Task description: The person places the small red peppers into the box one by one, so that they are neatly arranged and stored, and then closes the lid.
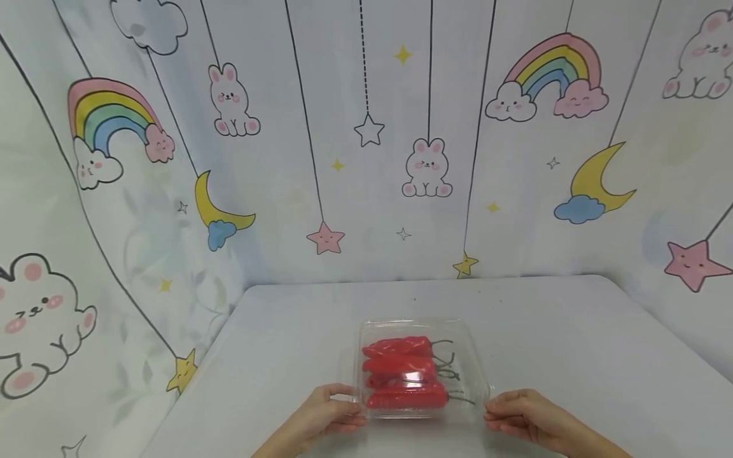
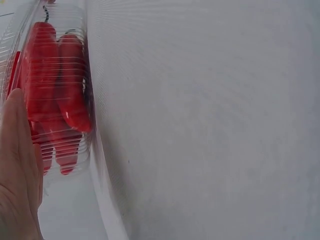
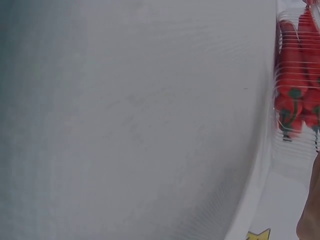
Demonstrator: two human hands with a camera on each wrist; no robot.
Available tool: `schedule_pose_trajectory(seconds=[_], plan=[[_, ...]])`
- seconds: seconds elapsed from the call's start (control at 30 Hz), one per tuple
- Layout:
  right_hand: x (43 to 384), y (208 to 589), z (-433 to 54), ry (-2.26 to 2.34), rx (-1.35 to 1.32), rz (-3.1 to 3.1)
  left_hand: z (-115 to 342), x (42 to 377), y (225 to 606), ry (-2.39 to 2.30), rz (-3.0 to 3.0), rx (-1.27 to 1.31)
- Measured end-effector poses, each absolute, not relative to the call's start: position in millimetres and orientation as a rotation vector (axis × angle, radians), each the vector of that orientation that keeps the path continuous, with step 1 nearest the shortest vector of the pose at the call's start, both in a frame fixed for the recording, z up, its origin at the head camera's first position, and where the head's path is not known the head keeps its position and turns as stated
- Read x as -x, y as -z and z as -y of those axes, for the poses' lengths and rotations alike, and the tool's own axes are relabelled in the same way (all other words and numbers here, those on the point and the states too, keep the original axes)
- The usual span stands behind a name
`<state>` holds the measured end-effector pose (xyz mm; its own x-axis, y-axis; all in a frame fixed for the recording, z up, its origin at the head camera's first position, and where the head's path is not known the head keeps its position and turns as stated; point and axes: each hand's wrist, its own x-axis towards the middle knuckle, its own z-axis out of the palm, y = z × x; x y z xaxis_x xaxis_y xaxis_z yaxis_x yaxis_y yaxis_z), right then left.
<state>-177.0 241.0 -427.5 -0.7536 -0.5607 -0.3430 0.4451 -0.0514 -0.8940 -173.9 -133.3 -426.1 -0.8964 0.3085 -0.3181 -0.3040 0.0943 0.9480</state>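
Note:
A clear plastic clamshell box [image 1: 420,327] sits on the white table, its lid down over several red chili peppers [image 1: 406,399]. The peppers lie side by side with their dark green stems pointing right. My left hand [image 1: 329,413] holds the box's near left corner, thumb above and fingers lower. At the near right corner my right hand [image 1: 523,410] pinches the rim between thumb and fingers. Ribbed box walls and peppers [image 2: 42,70] show beside the left hand [image 2: 17,170] in the left wrist view. Only a sliver of the right hand [image 3: 311,205] appears in the right wrist view.
The white tabletop [image 1: 286,343] stretches around the box. Behind it and at both sides hangs a pale cloth [image 1: 378,191] printed with rabbits, rainbows, moons and stars.

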Motion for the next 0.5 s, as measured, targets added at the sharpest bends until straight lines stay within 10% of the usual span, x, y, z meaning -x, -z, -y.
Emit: schedule_pose_trajectory(seconds=[0.5], plan=[[176.7,429.7,-231.8,1.93,0.016,-1.725,131.5,175.6,424.2,-1.851,-1.906,0.036]])
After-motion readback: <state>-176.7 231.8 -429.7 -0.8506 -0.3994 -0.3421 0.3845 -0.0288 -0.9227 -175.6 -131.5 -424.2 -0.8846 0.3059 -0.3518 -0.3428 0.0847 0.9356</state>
